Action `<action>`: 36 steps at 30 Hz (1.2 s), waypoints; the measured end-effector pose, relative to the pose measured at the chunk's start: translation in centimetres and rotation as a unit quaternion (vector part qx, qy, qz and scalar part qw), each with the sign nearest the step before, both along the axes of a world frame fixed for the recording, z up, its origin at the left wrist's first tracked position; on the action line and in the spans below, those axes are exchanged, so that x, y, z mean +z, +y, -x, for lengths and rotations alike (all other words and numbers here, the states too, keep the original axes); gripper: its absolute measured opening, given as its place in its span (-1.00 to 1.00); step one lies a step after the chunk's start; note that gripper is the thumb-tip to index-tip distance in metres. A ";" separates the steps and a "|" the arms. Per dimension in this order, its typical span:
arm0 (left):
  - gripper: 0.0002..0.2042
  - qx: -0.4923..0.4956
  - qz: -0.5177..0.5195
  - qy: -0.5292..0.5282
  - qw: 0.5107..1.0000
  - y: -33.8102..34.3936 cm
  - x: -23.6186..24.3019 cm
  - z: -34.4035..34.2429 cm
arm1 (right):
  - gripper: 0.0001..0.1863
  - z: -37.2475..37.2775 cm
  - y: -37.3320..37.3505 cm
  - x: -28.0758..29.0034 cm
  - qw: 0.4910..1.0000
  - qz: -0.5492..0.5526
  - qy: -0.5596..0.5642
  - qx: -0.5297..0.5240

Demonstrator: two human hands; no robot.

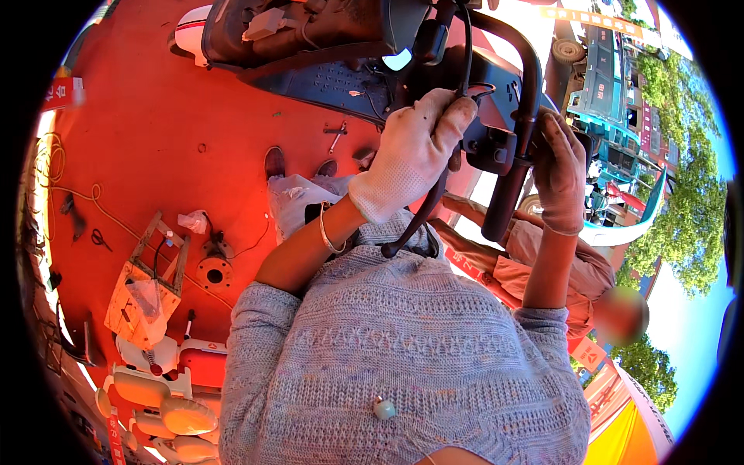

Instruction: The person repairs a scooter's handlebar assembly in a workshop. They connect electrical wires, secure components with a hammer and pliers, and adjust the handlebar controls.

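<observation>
Textured grey-blue knitted sweater (387, 325) spreads below the curved, smooth black tubular handlebar (532, 70), which stands between both hands. Left of the handlebar, the white-gloved left hand (411, 155) curls at a thin black cable (468, 54); right of it, the white-gloved right hand (561, 174) bends alongside. Whether either grips anything, I cannot tell.

Red floor (194, 116): wrench (336, 137), dark scissors (101, 239), yellow hose (94, 200), wooden stool (139, 298).
</observation>
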State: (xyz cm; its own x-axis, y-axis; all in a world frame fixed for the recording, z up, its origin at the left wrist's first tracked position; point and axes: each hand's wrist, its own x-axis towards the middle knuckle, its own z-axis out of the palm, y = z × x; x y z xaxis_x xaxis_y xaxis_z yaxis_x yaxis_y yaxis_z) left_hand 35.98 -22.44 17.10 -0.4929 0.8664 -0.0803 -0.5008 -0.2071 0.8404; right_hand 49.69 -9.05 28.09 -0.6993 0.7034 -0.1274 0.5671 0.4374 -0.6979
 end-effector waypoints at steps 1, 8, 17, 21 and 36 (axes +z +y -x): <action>-0.73 0.000 -0.007 -0.003 1.000 0.0 -0.1 0.0 | -0.49 -0.3 0.0 0.1 0.993 -0.088 -0.035 0.076; -0.74 0.005 -0.027 -0.017 0.999 -0.2 -0.7 0.1 | -0.72 1.4 -2.1 -0.1 0.995 -0.052 -0.042 -0.068; -0.73 0.046 -0.031 0.036 0.998 0.3 -1.0 -0.5 | -0.56 2.8 -4.5 1.1 0.992 0.005 -0.062 -0.111; -0.73 -0.002 -0.015 0.037 0.999 0.0 0.3 0.0 | -0.51 1.7 -5.6 0.4 0.989 0.035 0.035 -0.140; -0.57 -0.088 0.031 0.009 0.996 0.1 2.7 -1.3 | -0.57 -1.8 -6.3 -1.8 0.950 0.085 0.247 -0.170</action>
